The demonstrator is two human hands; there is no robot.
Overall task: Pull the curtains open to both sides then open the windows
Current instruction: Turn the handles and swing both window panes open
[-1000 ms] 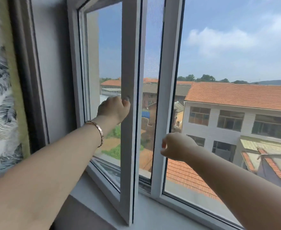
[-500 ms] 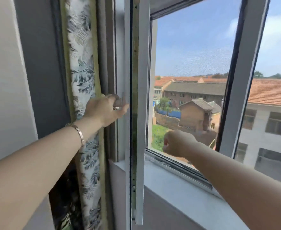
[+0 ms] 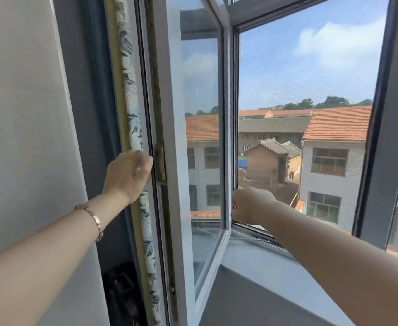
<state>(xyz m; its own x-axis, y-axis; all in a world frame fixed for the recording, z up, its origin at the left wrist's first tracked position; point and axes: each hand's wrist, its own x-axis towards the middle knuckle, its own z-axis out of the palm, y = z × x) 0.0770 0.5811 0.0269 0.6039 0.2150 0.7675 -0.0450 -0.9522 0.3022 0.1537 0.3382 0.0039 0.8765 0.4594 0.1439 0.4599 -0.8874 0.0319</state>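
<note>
The white window sash [image 3: 178, 165] stands swung far inward on the left, its glass [image 3: 202, 109] reflecting the houses. Behind it the leaf-patterned curtain [image 3: 132, 95] hangs bunched against the wall. My left hand [image 3: 128, 176] rests at the sash's outer edge with fingers loosely spread, wrapped around nothing. A bracelet [image 3: 94, 218] sits on that wrist. My right hand [image 3: 252, 205] is curled into a fist at the lower hinge side of the sash, next to the frame [image 3: 234, 114]; whether it pinches anything is hidden. A fine mesh screen [image 3: 306, 74] fills the opening.
A grey sill [image 3: 275, 276] runs below the window toward the right. A dark mullion [image 3: 386, 118] separates this opening from the pane on the right. A pale wall [image 3: 24, 137] closes the left side. Dark objects [image 3: 122, 292] sit low behind the curtain.
The sash has swung farther inward to the left. My left hand has let go of the handle and now lies open at the sash edge. My right fist has stayed near the frame.
</note>
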